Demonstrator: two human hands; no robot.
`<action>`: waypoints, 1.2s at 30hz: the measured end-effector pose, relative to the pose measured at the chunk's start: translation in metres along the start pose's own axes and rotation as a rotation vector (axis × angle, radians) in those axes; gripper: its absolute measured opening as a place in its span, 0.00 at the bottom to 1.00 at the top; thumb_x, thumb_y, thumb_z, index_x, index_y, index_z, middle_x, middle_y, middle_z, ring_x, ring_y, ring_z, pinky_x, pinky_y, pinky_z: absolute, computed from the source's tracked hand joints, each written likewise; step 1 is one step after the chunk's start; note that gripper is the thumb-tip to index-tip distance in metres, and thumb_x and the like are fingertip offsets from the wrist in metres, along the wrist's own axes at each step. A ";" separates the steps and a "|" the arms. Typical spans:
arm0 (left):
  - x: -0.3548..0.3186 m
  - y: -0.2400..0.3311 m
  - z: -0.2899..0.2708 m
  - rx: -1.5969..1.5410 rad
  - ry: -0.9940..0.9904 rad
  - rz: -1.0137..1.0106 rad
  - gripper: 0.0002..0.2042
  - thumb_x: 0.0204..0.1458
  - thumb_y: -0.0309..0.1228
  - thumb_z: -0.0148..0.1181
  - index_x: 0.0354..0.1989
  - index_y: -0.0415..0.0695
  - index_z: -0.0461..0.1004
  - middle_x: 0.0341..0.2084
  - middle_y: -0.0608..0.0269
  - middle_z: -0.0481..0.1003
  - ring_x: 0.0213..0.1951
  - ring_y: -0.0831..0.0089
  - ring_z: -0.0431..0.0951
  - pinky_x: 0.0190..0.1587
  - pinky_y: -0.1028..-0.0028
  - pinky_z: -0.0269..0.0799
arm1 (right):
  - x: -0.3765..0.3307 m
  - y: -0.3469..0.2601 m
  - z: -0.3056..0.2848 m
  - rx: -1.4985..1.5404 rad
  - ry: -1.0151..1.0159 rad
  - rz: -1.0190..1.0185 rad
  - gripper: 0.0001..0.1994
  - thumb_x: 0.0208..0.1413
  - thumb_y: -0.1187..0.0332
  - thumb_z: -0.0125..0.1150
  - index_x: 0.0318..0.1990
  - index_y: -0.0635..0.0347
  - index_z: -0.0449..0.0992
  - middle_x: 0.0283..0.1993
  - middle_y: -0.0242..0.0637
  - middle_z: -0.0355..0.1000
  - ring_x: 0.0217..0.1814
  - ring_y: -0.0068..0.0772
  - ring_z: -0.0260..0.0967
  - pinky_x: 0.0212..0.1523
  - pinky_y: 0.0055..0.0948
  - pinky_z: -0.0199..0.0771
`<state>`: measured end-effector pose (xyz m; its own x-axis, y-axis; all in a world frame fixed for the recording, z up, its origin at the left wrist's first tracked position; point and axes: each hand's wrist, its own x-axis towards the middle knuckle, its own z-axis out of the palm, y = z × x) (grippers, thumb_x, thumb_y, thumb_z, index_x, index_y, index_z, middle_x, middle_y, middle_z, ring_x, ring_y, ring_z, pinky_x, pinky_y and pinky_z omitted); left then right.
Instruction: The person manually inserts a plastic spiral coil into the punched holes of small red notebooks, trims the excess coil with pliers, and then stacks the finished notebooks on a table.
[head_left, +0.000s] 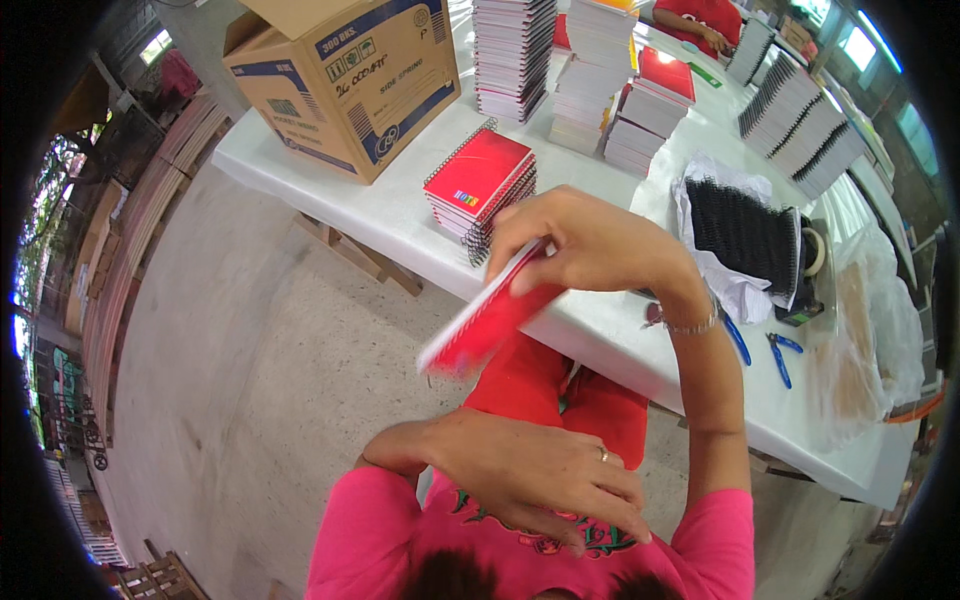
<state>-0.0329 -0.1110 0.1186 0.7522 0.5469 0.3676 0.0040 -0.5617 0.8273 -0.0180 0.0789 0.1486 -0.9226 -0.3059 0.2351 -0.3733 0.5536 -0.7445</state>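
My right hand point(585, 240) grips a thin red-covered notebook point(490, 325) by one edge, thumb on its cover. The notebook tilts down to the left in front of the table edge, slightly blurred. My left hand point(540, 468) lies across my chest, fingers stretched out, with nothing in it. Just beyond the right hand stands a small stack of red spiral notebooks point(483, 165) at the table's edge. A loose dark wire coil point(479, 243) hangs beside the stack's near corner. To the right lie blue-handled pliers point(783, 358) and another blue-handled tool point(737, 338), partly hidden by my wrist.
On the white table point(660, 345) are an open cardboard box point(345, 90), a tall stack of spiral notebooks point(513, 55) and stacks of unbound pads point(590, 95). Black coils point(740, 235) lie on white wrapping, near clear plastic point(865, 330). Another person point(700, 22) sits across the table.
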 end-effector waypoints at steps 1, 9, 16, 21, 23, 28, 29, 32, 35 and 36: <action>0.004 0.005 -0.003 -0.047 0.051 0.020 0.22 0.53 0.32 0.60 0.58 0.46 0.68 0.48 0.55 0.69 0.51 0.58 0.71 0.53 0.59 0.67 | -0.010 0.000 0.001 -0.180 0.179 0.098 0.11 0.45 0.79 0.64 0.39 0.63 0.79 0.35 0.40 0.76 0.40 0.38 0.73 0.43 0.33 0.72; 0.024 -0.039 -0.038 1.185 0.880 -0.555 0.23 0.53 0.21 0.54 0.60 0.48 0.69 0.48 0.55 0.72 0.55 0.59 0.71 0.64 0.56 0.57 | -0.117 0.033 0.027 0.091 0.751 0.410 0.10 0.49 0.82 0.63 0.40 0.65 0.79 0.37 0.35 0.73 0.39 0.26 0.74 0.41 0.25 0.76; 0.015 -0.098 -0.036 1.004 0.620 -0.724 0.22 0.46 0.17 0.53 0.52 0.48 0.72 0.41 0.65 0.73 0.49 0.66 0.72 0.61 0.58 0.54 | -0.177 0.034 0.032 0.044 0.664 0.534 0.08 0.53 0.73 0.65 0.41 0.62 0.81 0.38 0.33 0.74 0.40 0.23 0.71 0.42 0.24 0.73; 0.025 -0.105 -0.039 1.099 0.692 -0.623 0.19 0.46 0.16 0.51 0.47 0.47 0.72 0.40 0.64 0.73 0.49 0.66 0.71 0.62 0.57 0.52 | -0.283 0.093 -0.045 -0.739 1.362 0.844 0.08 0.53 0.68 0.65 0.39 0.58 0.82 0.39 0.44 0.74 0.39 0.40 0.73 0.41 0.35 0.72; 0.029 -0.107 -0.040 1.093 0.675 -0.639 0.19 0.46 0.16 0.49 0.47 0.45 0.71 0.40 0.62 0.73 0.50 0.64 0.71 0.63 0.56 0.51 | -0.320 0.118 -0.063 -1.001 1.314 1.108 0.11 0.52 0.69 0.65 0.44 0.56 0.80 0.42 0.50 0.72 0.45 0.49 0.72 0.45 0.42 0.72; 0.022 -0.135 -0.032 1.057 0.663 -0.677 0.17 0.48 0.19 0.50 0.48 0.45 0.70 0.43 0.62 0.71 0.54 0.63 0.67 0.67 0.51 0.44 | -0.326 0.148 -0.073 -1.086 1.088 1.048 0.11 0.52 0.71 0.62 0.43 0.63 0.76 0.43 0.54 0.71 0.46 0.58 0.70 0.47 0.48 0.72; 0.022 -0.137 -0.029 1.037 0.677 -0.677 0.16 0.49 0.19 0.51 0.48 0.46 0.69 0.43 0.62 0.71 0.54 0.63 0.67 0.68 0.50 0.42 | -0.331 0.149 -0.076 -1.083 1.068 1.042 0.11 0.52 0.72 0.62 0.43 0.64 0.76 0.43 0.54 0.71 0.46 0.60 0.70 0.47 0.49 0.71; 0.027 -0.140 -0.024 0.986 0.776 -0.630 0.12 0.53 0.28 0.56 0.46 0.46 0.70 0.43 0.63 0.69 0.54 0.62 0.65 0.67 0.46 0.39 | -0.339 0.146 -0.086 -1.004 1.046 1.031 0.11 0.50 0.72 0.64 0.40 0.67 0.76 0.42 0.56 0.74 0.46 0.60 0.71 0.47 0.48 0.72; 0.027 -0.141 -0.020 1.040 0.808 -0.631 0.16 0.51 0.40 0.63 0.43 0.46 0.71 0.42 0.63 0.68 0.55 0.60 0.63 0.66 0.42 0.37 | -0.336 0.135 -0.095 -0.860 1.005 1.084 0.14 0.47 0.70 0.66 0.40 0.70 0.77 0.41 0.59 0.75 0.48 0.58 0.72 0.49 0.45 0.72; 0.031 -0.143 -0.017 1.020 0.830 -0.608 0.18 0.49 0.42 0.65 0.43 0.46 0.71 0.42 0.62 0.67 0.55 0.60 0.63 0.66 0.41 0.37 | -0.350 0.134 -0.097 -0.924 0.991 1.068 0.16 0.48 0.69 0.66 0.43 0.70 0.77 0.42 0.59 0.75 0.49 0.58 0.72 0.50 0.45 0.72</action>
<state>-0.0213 -0.0031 0.0194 -0.1272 0.8540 0.5046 0.9027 -0.1111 0.4156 0.2456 0.3349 0.0274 -0.3515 0.8242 0.4441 0.7956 0.5130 -0.3223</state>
